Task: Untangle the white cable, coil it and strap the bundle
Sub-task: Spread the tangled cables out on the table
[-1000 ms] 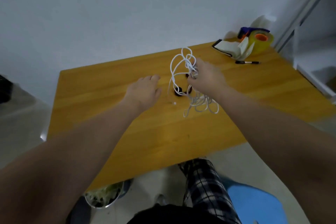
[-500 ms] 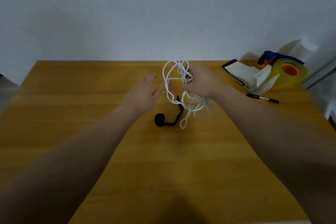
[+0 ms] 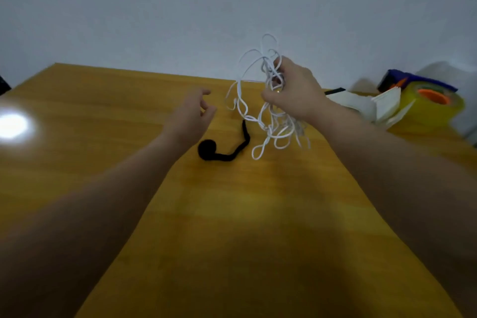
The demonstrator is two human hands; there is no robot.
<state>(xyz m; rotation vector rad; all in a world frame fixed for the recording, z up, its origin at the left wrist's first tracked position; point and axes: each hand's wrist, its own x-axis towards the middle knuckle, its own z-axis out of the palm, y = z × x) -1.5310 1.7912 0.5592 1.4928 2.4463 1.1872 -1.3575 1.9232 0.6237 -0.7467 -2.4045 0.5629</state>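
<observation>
My right hand (image 3: 294, 91) grips a tangled white cable (image 3: 263, 121) and holds it up above the wooden table (image 3: 232, 214). Loops stick out above the fingers and several more hang down toward the tabletop. A black strap (image 3: 224, 150), rolled at one end, lies flat on the table just left of the hanging loops. My left hand (image 3: 191, 116) hovers left of the cable with loosely bent fingers and holds nothing.
At the back right of the table stand a yellow tape roll (image 3: 433, 106) with an orange core, a blue-handled tool (image 3: 413, 80) and some white paper (image 3: 366, 103). A bright light reflection (image 3: 13, 125) glares on the table's left side.
My right hand has lifted the cable bundle higher off the table, and the black strap now lies uncovered. My left hand has risen from the tabletop. The camera has tilted.
</observation>
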